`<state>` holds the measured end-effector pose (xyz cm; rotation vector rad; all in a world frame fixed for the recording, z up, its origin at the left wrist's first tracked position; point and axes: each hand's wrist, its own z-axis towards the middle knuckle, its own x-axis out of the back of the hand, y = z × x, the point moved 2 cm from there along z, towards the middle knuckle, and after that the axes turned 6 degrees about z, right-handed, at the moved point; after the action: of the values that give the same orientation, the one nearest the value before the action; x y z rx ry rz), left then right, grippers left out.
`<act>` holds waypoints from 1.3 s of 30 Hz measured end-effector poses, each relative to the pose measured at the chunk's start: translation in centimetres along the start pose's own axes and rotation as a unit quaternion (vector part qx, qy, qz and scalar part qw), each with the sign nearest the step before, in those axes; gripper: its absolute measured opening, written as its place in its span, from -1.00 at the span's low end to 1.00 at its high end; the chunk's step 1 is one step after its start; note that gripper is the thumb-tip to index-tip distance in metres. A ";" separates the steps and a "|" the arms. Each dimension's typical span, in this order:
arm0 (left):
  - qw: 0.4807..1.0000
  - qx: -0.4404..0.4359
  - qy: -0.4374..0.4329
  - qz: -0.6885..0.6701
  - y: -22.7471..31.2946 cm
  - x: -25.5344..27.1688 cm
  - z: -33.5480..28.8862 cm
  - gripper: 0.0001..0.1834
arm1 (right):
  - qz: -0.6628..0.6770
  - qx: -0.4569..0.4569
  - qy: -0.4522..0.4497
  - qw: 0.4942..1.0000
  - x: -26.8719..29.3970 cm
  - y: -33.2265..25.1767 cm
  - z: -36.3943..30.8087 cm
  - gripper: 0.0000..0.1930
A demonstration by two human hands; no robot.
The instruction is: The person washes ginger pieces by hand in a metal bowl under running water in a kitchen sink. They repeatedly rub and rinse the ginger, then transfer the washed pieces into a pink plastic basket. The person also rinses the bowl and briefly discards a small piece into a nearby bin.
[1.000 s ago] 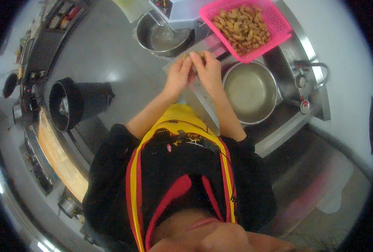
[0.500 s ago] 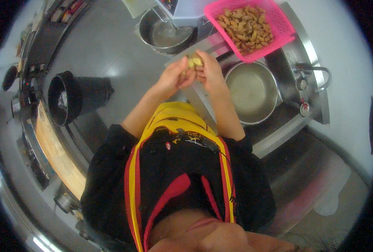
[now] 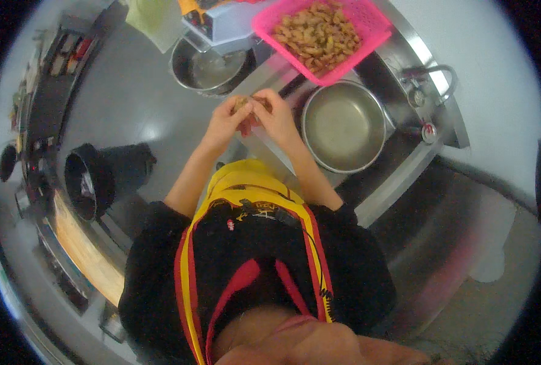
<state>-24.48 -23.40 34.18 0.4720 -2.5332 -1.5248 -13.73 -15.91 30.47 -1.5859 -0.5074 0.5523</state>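
So both hands are up close together here, thumbs practically meeting, over the near steel edge of the sink (image 3: 380,188). The left hand (image 3: 221,120) and the right hand (image 3: 277,121) are both curled in with fingers bent, and the grip on each side looks closed around one small ginger-like piece (image 3: 241,104). You only get a brownish-yellow bit of it peeking out between the fingers, the rest is hidden, so don't ask me its shape.

My read: the step in hand is working that single piece with the fingers. Breaking it, peeling it or just rubbing it? Honestly can't tell, the thumbs are in the way. No tool shows in either hand.

What the next move calls for, imo, is one hand pinning the piece while the other thumb and fingertips do the fine work. It's small and could be slippery, so a loose pinch might well drop it.

Around that: the steel pot (image 3: 343,129) with cloudy liquid sits just right of the right forearm, and past it there's a pink basket (image 3: 380,33) with a heap of similar lumps (image 3: 319,36) in it. Another pot (image 3: 176,72) is beyond the hands, off to the left.
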 end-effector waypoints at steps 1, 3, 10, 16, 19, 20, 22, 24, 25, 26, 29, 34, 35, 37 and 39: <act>1.000 -0.006 -0.008 0.014 0.3 -0.4 0.6 -0.79 | 0.193 -0.025 -0.010 0.981 0.9 0.8 -0.8 -0.80; 0.994 -0.041 -0.007 0.101 1.1 -1.3 2.5 -0.80 | 0.063 0.034 0.042 0.997 3.7 3.1 -2.2 -0.81; 0.879 -0.290 0.014 0.380 4.7 -7.7 13.9 -0.70 | -0.030 -0.191 0.480 0.856 21.7 20.6 -13.2 -0.63; 0.765 -0.393 0.042 0.508 4.5 -11.4 21.4 -0.59 | -0.237 -0.559 0.483 0.631 27.1 33.5 -23.3 -0.36; 0.768 -0.413 0.054 0.486 5.6 -11.4 21.2 -0.54 | 0.261 -0.412 0.472 0.734 25.4 38.1 -24.7 -0.46; 0.775 -0.411 0.052 0.478 6.0 -11.1 20.5 -0.54 | 0.374 -0.367 0.471 0.709 24.9 39.0 -24.6 -0.50; 0.780 -0.409 0.055 0.471 6.7 -10.2 18.2 -0.55 | 0.395 -0.350 0.473 0.706 24.3 39.7 -24.3 -0.62; 0.776 -0.387 0.065 0.494 6.8 -8.6 15.3 -0.58 | 0.395 -0.369 0.489 0.684 23.8 39.3 -23.9 -0.72; 0.769 -0.382 0.067 0.508 6.7 -7.6 14.0 -0.59 | 0.390 -0.382 0.498 0.673 23.7 38.7 -23.6 -0.77; 0.815 -0.315 0.078 0.480 6.1 -6.5 12.8 -0.61 | 0.369 -0.404 0.523 0.654 23.8 38.0 -23.4 -0.80; 0.868 -0.225 0.098 0.431 3.7 -3.2 10.1 -0.66 | 0.374 -0.416 0.529 0.638 23.9 34.9 -22.4 -0.85; 0.886 -0.175 0.104 0.417 -0.9 2.2 6.1 -0.71 | 0.320 -0.360 0.580 0.656 24.8 29.2 -19.4 -0.82; 0.892 -0.142 0.108 0.415 -1.8 3.2 5.5 -0.71 | 0.282 -0.373 0.597 0.652 25.1 28.2 -18.5 -0.80; 0.894 -0.127 0.107 0.415 -3.3 4.8 4.3 -0.71 | 0.252 -0.370 0.599 0.664 25.5 25.9 -17.1 -0.78; 0.902 -0.102 0.113 0.404 -4.5 6.2 3.5 -0.71 | 0.224 -0.361 0.618 0.661 25.6 24.2 -15.7 -0.76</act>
<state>-30.47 -24.55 28.37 -0.3809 -1.9492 -1.2676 16.07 -14.32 6.09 -2.4163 0.8590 -0.5627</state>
